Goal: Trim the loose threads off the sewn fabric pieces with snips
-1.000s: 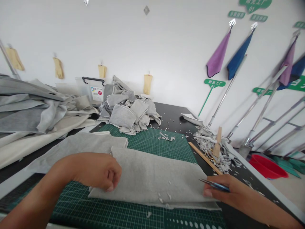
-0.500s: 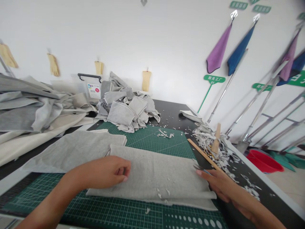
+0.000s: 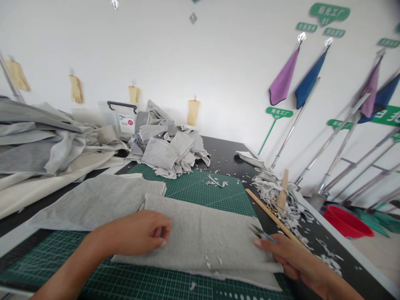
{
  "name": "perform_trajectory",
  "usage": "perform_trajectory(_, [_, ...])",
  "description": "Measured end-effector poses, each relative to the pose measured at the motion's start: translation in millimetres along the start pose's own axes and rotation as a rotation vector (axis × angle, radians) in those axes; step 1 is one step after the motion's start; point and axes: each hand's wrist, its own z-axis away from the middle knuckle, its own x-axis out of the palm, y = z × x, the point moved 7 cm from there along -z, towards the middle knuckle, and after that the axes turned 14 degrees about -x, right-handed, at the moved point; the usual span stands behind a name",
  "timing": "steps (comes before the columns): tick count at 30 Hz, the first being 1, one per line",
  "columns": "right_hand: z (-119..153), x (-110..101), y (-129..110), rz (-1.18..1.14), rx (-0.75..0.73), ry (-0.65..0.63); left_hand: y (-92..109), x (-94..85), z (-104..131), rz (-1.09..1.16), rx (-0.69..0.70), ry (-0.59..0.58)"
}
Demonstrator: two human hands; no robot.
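Black tabletop [image 3: 220, 148] bears a green gridded cutting mat [image 3: 93, 275]. At lower centre, the left hand [image 3: 148, 231] sits half-curled on folded grey fabric [image 3: 206, 231], grip unclear; well apart, lower right, the right hand [image 3: 281, 250] clamps blue-handled metal snips [image 3: 264, 234] over it. Both hands have moved inward since a second ago. Pale snippets [image 3: 208, 263] dot the fabric; a flat wooden ruler [image 3: 271, 216] lies rightward.

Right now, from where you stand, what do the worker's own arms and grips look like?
The left grip and right grip are bare human hands, five-fingered by nature, not machinery. The forearms are slim and sleeveless where visible. No watch, bracelet, cable or marking shows on them.
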Motion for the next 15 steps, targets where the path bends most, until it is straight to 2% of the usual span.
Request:
perform_trajectory(4, [-5.2,3.9,-1.0,-0.016,0.024,-0.003,1.5,-1.0,2.4,-0.012,0.017,0.026])
perform_trajectory(7, [-6.1,1.8,-19.3,0.052,-0.024,0.009,1.0,-1.5,3.1,-0.004,0.02,0.035])
perform_trajectory(11, [1.0,-0.9,-73.1,0.158,-0.136,0.09,-0.8,-0.9,1.7,0.023,0.034,0.051])
perform_trajectory(15, [2.1,19.7,-139.1,0.283,-0.278,0.049,-3.8,-0.5,1.5,0.057,0.042,0.079])
